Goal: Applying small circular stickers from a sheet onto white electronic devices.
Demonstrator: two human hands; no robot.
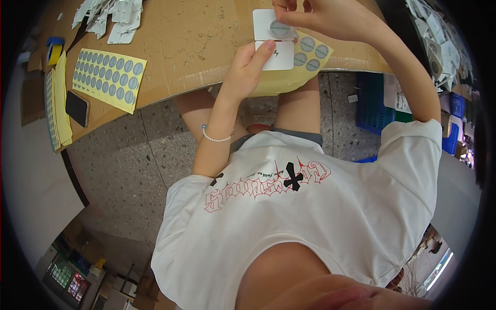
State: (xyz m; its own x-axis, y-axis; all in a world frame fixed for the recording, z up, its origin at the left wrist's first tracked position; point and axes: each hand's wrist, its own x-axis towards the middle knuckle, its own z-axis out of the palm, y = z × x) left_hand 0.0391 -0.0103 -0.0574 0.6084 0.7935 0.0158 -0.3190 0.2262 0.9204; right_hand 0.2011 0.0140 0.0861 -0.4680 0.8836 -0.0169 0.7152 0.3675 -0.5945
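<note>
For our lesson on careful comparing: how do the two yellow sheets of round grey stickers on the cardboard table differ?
The left sticker sheet is nearly full and lies flat, untouched. The right sticker sheet shows only a few stickers, lies partly under the white card and overhangs the table edge, beside the left hand. Both are yellow with grey stickers.

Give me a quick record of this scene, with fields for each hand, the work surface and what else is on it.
left hand: fingertips pressing down a white card
right hand: fingers at the card's top edge, by a round grey sticker
surface: cardboard-covered table
under the card: yellow sticker sheet
further left: fuller sticker sheet, dark phone, pile of white cards
</note>
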